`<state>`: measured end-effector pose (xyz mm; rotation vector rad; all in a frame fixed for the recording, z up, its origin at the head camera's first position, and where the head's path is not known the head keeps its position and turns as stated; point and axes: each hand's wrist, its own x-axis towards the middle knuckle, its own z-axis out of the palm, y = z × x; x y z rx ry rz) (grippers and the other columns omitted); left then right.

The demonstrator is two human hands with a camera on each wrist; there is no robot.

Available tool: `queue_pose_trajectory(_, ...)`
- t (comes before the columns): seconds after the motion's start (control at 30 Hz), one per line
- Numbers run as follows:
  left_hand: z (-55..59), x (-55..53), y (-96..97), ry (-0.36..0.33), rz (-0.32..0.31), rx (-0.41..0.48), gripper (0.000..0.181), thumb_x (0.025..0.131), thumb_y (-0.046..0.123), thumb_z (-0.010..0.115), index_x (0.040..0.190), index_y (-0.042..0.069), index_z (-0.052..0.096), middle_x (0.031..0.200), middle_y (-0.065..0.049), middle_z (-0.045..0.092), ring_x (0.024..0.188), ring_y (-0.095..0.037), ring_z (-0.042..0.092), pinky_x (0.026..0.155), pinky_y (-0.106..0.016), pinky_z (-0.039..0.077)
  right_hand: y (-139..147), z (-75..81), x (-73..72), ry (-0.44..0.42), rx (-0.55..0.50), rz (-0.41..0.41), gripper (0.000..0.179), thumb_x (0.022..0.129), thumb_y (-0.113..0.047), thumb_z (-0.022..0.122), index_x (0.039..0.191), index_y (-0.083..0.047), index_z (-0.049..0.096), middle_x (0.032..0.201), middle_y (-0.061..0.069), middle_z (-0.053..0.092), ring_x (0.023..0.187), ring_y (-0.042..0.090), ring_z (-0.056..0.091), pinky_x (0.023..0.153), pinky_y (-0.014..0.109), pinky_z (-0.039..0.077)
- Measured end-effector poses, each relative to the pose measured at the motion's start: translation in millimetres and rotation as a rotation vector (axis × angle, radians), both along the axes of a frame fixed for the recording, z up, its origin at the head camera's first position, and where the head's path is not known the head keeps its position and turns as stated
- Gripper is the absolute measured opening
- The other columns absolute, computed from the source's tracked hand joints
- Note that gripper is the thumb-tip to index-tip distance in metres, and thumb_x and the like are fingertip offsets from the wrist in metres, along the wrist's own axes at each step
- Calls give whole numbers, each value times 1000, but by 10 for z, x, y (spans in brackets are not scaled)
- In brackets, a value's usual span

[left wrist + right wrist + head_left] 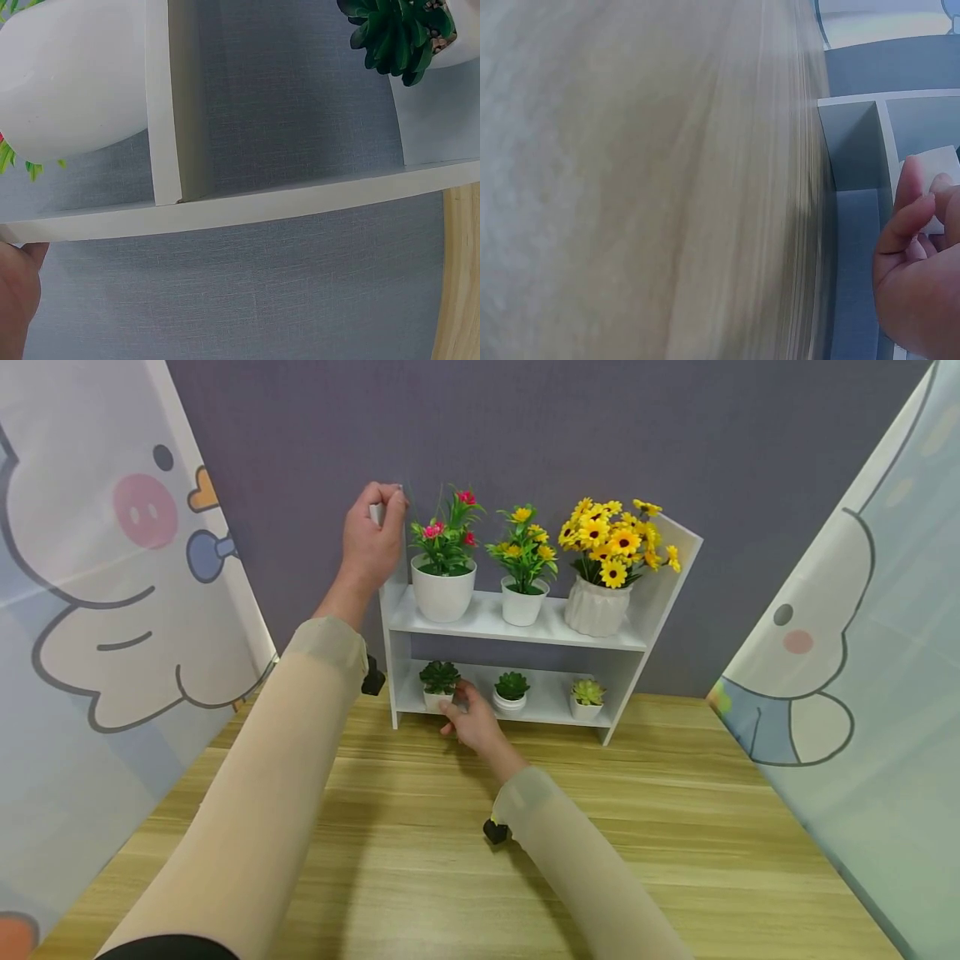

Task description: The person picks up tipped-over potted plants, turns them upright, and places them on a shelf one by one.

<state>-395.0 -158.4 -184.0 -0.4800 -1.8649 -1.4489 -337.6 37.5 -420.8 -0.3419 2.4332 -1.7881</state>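
Note:
My left hand grips the top of the left side panel of a white two-tier shelf; in the left wrist view only part of that hand shows, at the panel's edge. On the lower tier, at the left, stands a dark green succulent in a small white pot. My right hand pinches this pot between thumb and fingers. In the right wrist view, the fingers are at the pot's pale side, and most of the plant is out of frame.
Beside it are a round-potted succulent and a light green one. Above stand pink flowers, small yellow flowers and large yellow flowers in white pots. The shelf stands on a wooden table against a grey wall.

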Motion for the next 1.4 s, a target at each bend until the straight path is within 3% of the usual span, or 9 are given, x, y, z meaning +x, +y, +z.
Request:
queue_pose_trajectory(0.37,4,6,4,5,-13,5,19,114,28,57,96,22,57,122,0,63,147,-15,55,115,-28,48,5,11,20,3,-15,5,66,115,-31,61,172,-17,32,172,14,42,71,7,70,63,29,55)
queue_pose_trajectory(0.6,-9,20,10,-13,-5,-1,18,115,30,55,98,22,56,126,-3,64,150,-13,54,116,-30,49,50,-30,53,-13,-44,10,73,113,-27,66,174,-19,27,175,11,40,80,13,75,61,28,58)
queue_pose_trajectory(0.9,-10,-9,-7,2,-7,8,19,115,29,56,96,22,56,126,-2,64,151,-13,53,120,-28,46,207,-9,295,-2,-41,92,76,111,-19,68,174,-18,26,178,4,35,102,35,78,62,30,57)
queue_pose_trajectory(1.07,-8,-12,6,-9,0,-2,18,115,30,54,99,22,57,137,-8,65,147,-13,55,110,-26,48,363,17,446,13,-27,124,79,110,-17,69,174,-13,25,177,9,37,98,29,79,61,30,56)
queue_pose_trajectory(1.2,-32,-20,11,-1,0,-12,19,117,30,50,110,17,61,147,-5,64,145,-12,55,112,-25,45,534,32,540,16,-28,138,78,110,-14,69,174,-10,25,176,14,38,93,19,79,61,31,56)
queue_pose_trajectory(1.3,-92,-2,-15,-18,17,-55,28,118,32,45,134,16,61,160,3,57,136,-14,58,106,-26,44,679,49,618,9,-26,147,77,110,-15,68,174,-11,25,176,17,38,93,18,78,64,33,56)
queue_pose_trajectory(1.4,-175,58,-78,-87,32,-126,44,118,37,41,161,27,46,168,3,49,131,-20,57,104,-35,45,834,57,705,18,4,162,73,111,-16,66,173,-10,28,175,21,38,95,21,79,66,36,58)
